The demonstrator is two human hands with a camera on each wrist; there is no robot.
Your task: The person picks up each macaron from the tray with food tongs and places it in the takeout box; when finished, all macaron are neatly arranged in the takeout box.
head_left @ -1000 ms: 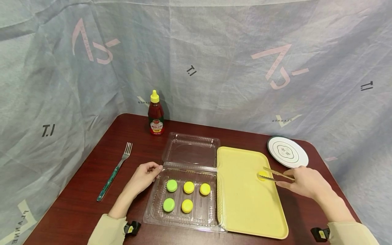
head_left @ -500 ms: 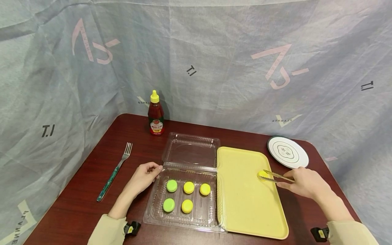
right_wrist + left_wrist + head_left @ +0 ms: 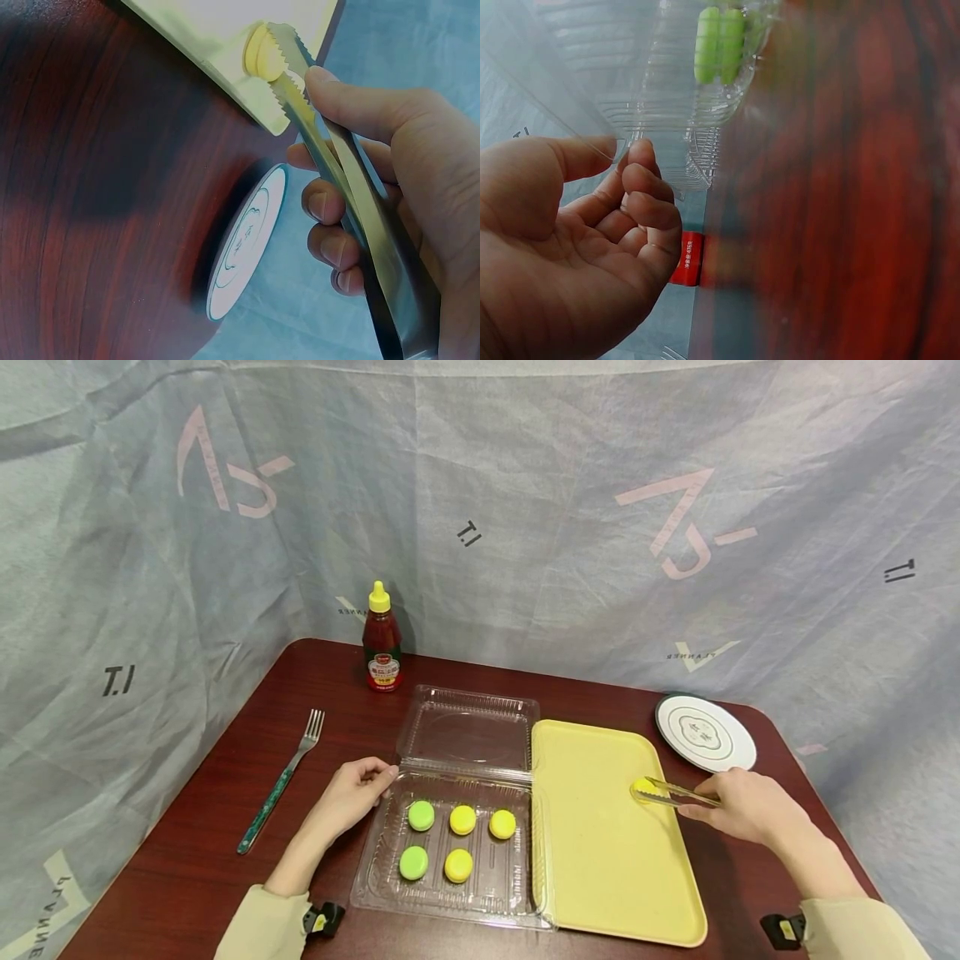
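Note:
My left hand point(image 3: 360, 789) pinches the left rim of an open clear plastic clamshell box point(image 3: 491, 893) between thumb and fingers, plain in the left wrist view. Inside its base sit two green macarons point(image 3: 413, 862) and three yellow macarons point(image 3: 458, 865). In my right hand point(image 3: 750, 810) I grip metal tongs point(image 3: 352, 172), thumb on one arm and fingers on the other. The serrated tips of the tongs stand on either side of another yellow macaron point(image 3: 262, 54), near the right edge of the yellow tray point(image 3: 607, 860).
A white plate point(image 3: 705, 731) lies at the back right, beyond the tray. On the left is a fork point(image 3: 277, 793) with a green handle. A ketchup bottle point(image 3: 382, 647) stands at the back of the dark red table point(image 3: 195, 827), before grey cloth walls.
The tongs have narrowed around the yellow macaron on the tray, the far tip coming nearer to it. My left hand and the box have stayed put.

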